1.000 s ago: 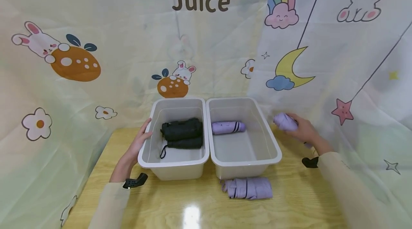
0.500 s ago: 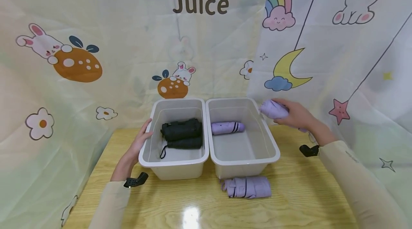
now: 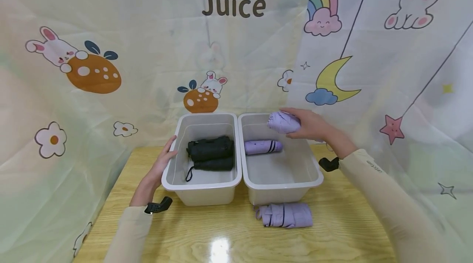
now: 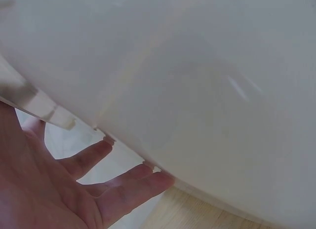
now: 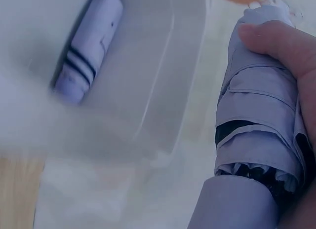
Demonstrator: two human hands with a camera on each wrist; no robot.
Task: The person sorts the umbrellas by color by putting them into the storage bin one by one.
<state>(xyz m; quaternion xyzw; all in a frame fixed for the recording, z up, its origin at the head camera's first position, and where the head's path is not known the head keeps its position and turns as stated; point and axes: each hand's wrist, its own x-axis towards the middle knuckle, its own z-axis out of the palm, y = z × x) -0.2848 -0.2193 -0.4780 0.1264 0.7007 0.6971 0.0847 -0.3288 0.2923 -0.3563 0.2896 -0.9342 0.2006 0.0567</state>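
My right hand (image 3: 313, 125) grips a folded purple umbrella (image 3: 282, 122) over the back right of the right white bin (image 3: 284, 186). In the right wrist view the held umbrella (image 5: 256, 100) shows its wrapped cloth and smooth purple handle end, with my thumb across it. Inside that bin a second purple umbrella (image 3: 262, 147) lies against the left wall. My left hand (image 3: 159, 165) rests at the outer left side of the left white bin (image 3: 207, 187), its fingertips (image 4: 160, 179) against the wall below the rim. Two black folded umbrellas (image 3: 211, 149) lie together in the left bin.
Another purple folded umbrella (image 3: 286, 215) lies on the wooden table (image 3: 177, 234) in front of the right bin. The two bins stand side by side. A printed curtain (image 3: 148, 70) hangs close behind them and along both sides.
My right hand has lifted the purple umbrella from beside the right bin and carried it left over that bin's rim. My left hand has stayed on the left bin.
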